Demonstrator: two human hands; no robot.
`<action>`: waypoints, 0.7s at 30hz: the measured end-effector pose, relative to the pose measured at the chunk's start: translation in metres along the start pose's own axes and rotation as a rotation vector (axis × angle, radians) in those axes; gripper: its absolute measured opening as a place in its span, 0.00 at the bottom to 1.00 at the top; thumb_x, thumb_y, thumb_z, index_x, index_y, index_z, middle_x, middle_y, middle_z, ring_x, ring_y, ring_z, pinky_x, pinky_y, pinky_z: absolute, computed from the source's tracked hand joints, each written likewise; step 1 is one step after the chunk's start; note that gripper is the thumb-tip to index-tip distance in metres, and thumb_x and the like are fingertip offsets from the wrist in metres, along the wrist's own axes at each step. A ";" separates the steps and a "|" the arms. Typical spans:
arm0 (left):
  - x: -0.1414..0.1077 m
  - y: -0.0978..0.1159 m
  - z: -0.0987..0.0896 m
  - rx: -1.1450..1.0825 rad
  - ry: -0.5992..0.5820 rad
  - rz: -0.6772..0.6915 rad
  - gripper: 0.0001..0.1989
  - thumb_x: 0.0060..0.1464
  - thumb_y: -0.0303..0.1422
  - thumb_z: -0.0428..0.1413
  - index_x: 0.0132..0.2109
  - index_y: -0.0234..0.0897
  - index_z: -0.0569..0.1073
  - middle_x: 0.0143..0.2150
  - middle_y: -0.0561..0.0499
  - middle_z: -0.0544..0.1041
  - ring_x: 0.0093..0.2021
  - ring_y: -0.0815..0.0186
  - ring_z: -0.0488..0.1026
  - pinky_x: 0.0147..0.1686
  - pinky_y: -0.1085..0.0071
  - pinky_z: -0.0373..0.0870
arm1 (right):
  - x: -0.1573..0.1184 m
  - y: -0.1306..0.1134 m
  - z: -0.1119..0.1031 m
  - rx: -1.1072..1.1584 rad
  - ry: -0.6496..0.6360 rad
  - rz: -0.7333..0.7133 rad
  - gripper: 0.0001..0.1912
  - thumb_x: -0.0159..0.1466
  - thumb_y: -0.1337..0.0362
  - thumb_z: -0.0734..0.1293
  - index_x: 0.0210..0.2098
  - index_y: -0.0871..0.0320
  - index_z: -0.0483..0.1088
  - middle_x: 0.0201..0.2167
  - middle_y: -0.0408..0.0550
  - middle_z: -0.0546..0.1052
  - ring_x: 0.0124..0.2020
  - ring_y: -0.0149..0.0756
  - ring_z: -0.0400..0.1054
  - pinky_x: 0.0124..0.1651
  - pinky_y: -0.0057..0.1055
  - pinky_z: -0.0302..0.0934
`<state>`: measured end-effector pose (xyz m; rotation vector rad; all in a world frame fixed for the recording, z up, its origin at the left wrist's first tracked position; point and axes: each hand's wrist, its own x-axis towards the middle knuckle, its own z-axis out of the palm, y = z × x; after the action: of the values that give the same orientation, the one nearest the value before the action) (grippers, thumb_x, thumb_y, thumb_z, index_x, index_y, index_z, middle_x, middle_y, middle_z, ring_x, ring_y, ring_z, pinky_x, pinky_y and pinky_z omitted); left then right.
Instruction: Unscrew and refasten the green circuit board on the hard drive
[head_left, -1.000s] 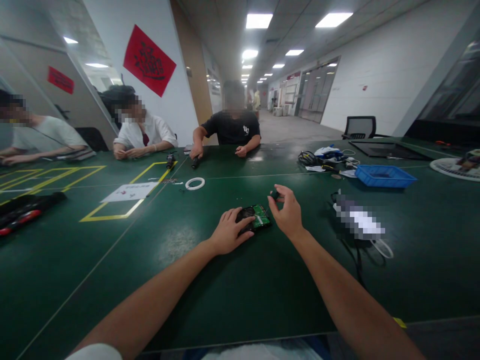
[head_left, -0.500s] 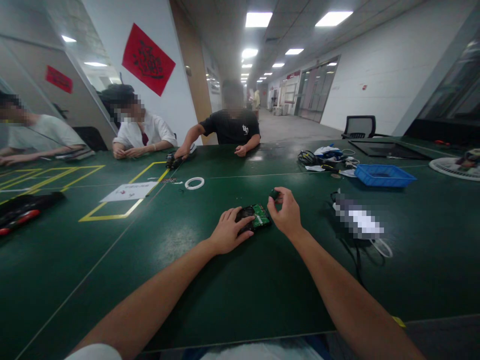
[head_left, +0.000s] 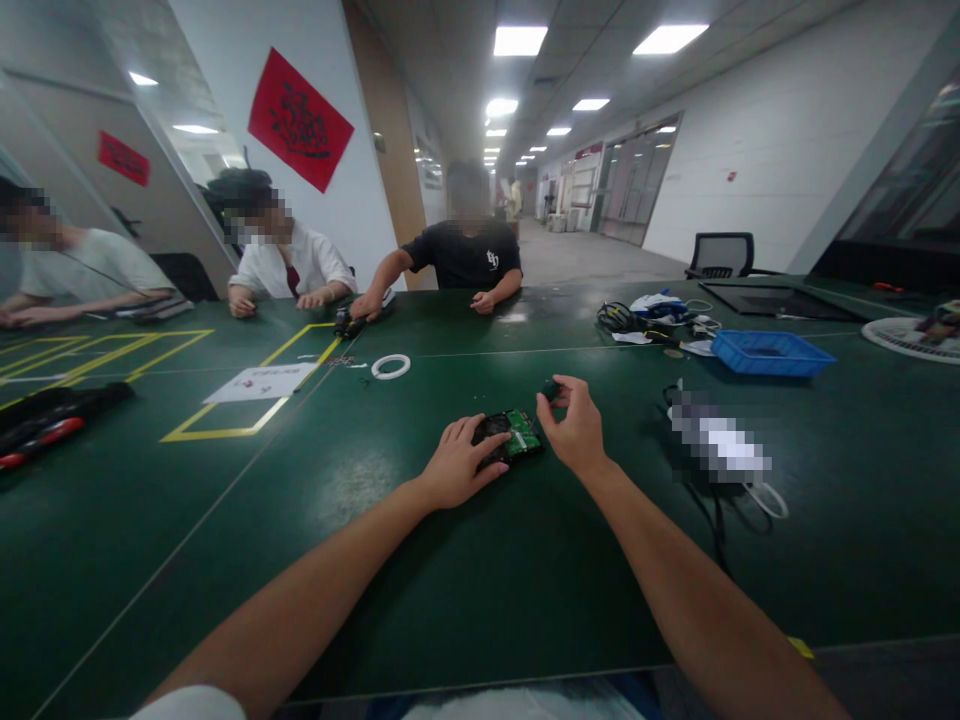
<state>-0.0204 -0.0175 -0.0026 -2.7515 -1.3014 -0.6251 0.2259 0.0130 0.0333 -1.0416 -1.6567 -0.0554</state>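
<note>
Fingers (head_left: 495,440) of the left hand (head_left: 456,472) lie spread over a flat black device (head_left: 517,456), with the thumb at the side facing the table's near edge. This device rests flat on the green table (head_left: 487,590), between the near and far edges, and a green circuit board (head_left: 524,428) shows on its upper face beyond the fingertips. Just beside it, the right hand (head_left: 576,425) is raised with thumb and forefinger pinching a small dark piece (head_left: 550,389); whether a thin shaft runs down from this piece is too small to tell. Both forearms reach in over the near edge.

Farther toward the far edge and to the left lie a white ring (head_left: 376,367) and a white sheet (head_left: 261,382), the latter within a yellow tape outline (head_left: 217,435). A black and red item (head_left: 60,432) lies toward the left. To the right, a blurred-out device (head_left: 720,440) with a white loop lies well apart from the hands; beyond it, toward the far edge, stand a blue tray (head_left: 772,367) and a coil of dark cable (head_left: 616,318). Across the table, a co-worker's hand (head_left: 367,305) touches a dark object (head_left: 343,322) near the far edge.
</note>
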 end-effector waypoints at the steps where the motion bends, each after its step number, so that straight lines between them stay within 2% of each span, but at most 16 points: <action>1: 0.000 0.000 0.000 -0.001 0.002 0.000 0.27 0.65 0.50 0.51 0.68 0.54 0.65 0.70 0.41 0.56 0.68 0.43 0.54 0.63 0.42 0.56 | 0.000 0.000 0.000 -0.012 0.002 -0.003 0.21 0.68 0.56 0.67 0.56 0.54 0.61 0.47 0.54 0.74 0.36 0.40 0.74 0.40 0.42 0.75; 7: 0.000 -0.001 0.001 -0.019 0.002 -0.004 0.27 0.64 0.50 0.53 0.68 0.55 0.65 0.70 0.43 0.56 0.67 0.44 0.54 0.63 0.42 0.56 | 0.001 -0.003 -0.003 -0.006 -0.028 -0.053 0.20 0.69 0.59 0.64 0.59 0.55 0.61 0.48 0.55 0.72 0.40 0.42 0.74 0.41 0.43 0.76; 12: 0.000 -0.001 0.000 -0.018 0.002 -0.001 0.27 0.65 0.50 0.52 0.68 0.54 0.65 0.70 0.42 0.56 0.67 0.43 0.55 0.63 0.42 0.57 | 0.001 -0.001 0.001 0.053 0.035 -0.044 0.20 0.68 0.59 0.66 0.57 0.54 0.61 0.52 0.56 0.72 0.43 0.42 0.74 0.39 0.40 0.77; 16: 0.000 0.000 0.001 -0.015 0.006 -0.002 0.27 0.64 0.50 0.53 0.68 0.54 0.66 0.70 0.42 0.57 0.67 0.43 0.55 0.63 0.42 0.57 | 0.001 0.000 0.001 0.026 0.041 -0.045 0.20 0.67 0.58 0.67 0.56 0.54 0.62 0.50 0.55 0.73 0.41 0.41 0.75 0.40 0.41 0.77; 21: 0.000 0.000 0.001 -0.004 0.011 -0.001 0.27 0.64 0.50 0.53 0.68 0.54 0.66 0.70 0.41 0.57 0.67 0.44 0.55 0.62 0.42 0.57 | 0.003 -0.004 -0.006 0.001 0.001 -0.079 0.18 0.68 0.60 0.65 0.56 0.54 0.64 0.49 0.56 0.71 0.42 0.42 0.73 0.42 0.42 0.76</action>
<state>-0.0203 -0.0171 -0.0034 -2.7474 -1.3003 -0.6427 0.2275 0.0094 0.0396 -0.9750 -1.6967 -0.1073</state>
